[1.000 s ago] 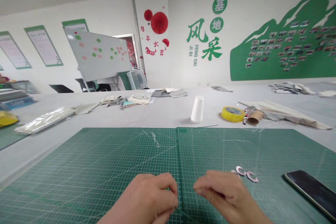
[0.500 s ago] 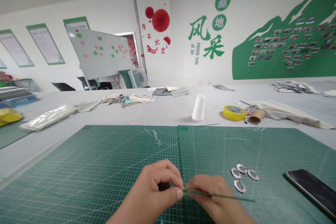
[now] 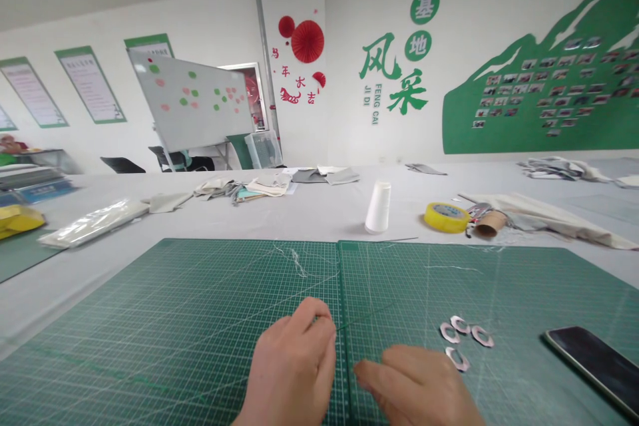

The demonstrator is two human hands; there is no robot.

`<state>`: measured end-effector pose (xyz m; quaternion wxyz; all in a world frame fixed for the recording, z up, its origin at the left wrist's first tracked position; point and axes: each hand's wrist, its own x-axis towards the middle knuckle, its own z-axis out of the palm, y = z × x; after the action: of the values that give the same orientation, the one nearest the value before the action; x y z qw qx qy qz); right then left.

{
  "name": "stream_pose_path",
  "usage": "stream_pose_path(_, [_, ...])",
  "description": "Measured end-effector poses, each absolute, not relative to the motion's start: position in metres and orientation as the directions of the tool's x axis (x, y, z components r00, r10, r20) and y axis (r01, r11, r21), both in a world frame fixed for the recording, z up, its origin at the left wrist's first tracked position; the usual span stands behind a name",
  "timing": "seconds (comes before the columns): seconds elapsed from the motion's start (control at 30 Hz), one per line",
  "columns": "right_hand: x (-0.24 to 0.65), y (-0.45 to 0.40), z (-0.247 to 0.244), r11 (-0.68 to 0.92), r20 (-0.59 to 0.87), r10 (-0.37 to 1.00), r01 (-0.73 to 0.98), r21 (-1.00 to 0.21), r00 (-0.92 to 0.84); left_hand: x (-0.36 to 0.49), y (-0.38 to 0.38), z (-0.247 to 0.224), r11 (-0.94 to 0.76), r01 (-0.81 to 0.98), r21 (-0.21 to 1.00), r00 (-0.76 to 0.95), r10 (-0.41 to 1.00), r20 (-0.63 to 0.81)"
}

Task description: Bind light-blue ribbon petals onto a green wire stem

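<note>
The left hand (image 3: 294,363) pinches a green strand (image 3: 342,328), seemingly mid-handling and wanting steadiness next; I can't tell the right hand (image 3: 419,379)'s grip.

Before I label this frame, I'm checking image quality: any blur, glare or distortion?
Head view: the right hand looks soft, probably motion blur; the green strand at the left hand fades into the cutting mat. Head view: bright glare on the plastic packet. Head view: wide-angle stretching near the edges; the wall photos are too small to make out.
</note>
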<state>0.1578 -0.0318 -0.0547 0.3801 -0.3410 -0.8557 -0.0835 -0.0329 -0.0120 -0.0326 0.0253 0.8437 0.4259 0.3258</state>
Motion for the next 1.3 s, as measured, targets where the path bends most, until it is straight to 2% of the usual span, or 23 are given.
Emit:
stream_pose_path(0.1, [0.166, -0.032, -0.051, 0.732, 0.694, 0.541, 0.672, -0.111, -0.474, -0.036, -0.008, -0.035, -0.745, 0.666, 0.035, 0.589, 0.554, 0.588])
stream_pose_path(0.17, [0.171, -0.032, -0.051, 0.722, 0.667, 0.573, 0.678, -0.137, -0.476, -0.039, -0.005, -0.033, -0.793, 0.603, -0.087, 0.678, 0.452, 0.580])
stream_pose_path(0.23, [0.174, -0.031, -0.050, 0.716, 0.640, 0.614, 0.667, -0.206, -0.461, -0.041, -0.005, -0.029, -0.816, 0.559, -0.150, 0.731, 0.399, 0.554])
stream_pose_path(0.3, [0.175, -0.030, -0.047, 0.713, 0.631, 0.645, 0.635, -0.296, -0.431, -0.044, -0.005, -0.025, -0.833, 0.530, -0.162, 0.778, 0.400, 0.485])
stream_pose_path(0.4, [0.174, -0.028, -0.042, 0.727, 0.611, 0.670, 0.538, -0.427, -0.420, -0.048, -0.007, -0.022, -0.886, 0.459, -0.070, 0.814, 0.388, 0.432])
stream_pose_path(0.5, [0.174, -0.026, -0.038, 0.694, 0.550, 0.720, 0.448, -0.564, -0.424, -0.051, -0.007, -0.020, -0.903, 0.392, 0.177, 0.831, 0.430, 0.352])
stream_pose_path(0.63, [0.174, -0.023, -0.040, 0.619, 0.474, 0.783, 0.427, -0.659, -0.403, -0.051, -0.007, -0.008, -0.725, 0.338, 0.600, 0.796, 0.560, 0.229])
stream_pose_path(0.77, [0.169, -0.022, -0.050, 0.576, 0.425, 0.813, 0.442, -0.688, -0.398, -0.047, -0.008, 0.001, -0.557, 0.260, 0.789, 0.708, 0.666, 0.236])
stream_pose_path(0.9, [0.161, -0.024, -0.062, 0.626, 0.466, 0.777, 0.434, -0.648, -0.424, -0.042, -0.007, -0.005, -0.387, 0.255, 0.886, 0.540, 0.817, 0.202])
stream_pose_path(1.07, [0.156, -0.026, -0.077, 0.760, 0.573, 0.641, 0.526, -0.383, -0.510, -0.038, -0.006, -0.016, -0.218, 0.247, 0.944, 0.409, 0.907, 0.102])
stream_pose_path(1.17, [0.154, -0.025, -0.079, 0.790, 0.675, 0.542, 0.578, -0.206, -0.500, -0.036, -0.005, -0.017, -0.262, 0.310, 0.914, 0.368, 0.919, 0.138])
stream_pose_path(1.3, [0.151, -0.028, -0.068, 0.773, 0.745, 0.475, 0.626, -0.100, -0.469, -0.034, -0.008, -0.017, -0.430, 0.471, 0.770, 0.350, 0.893, 0.284])
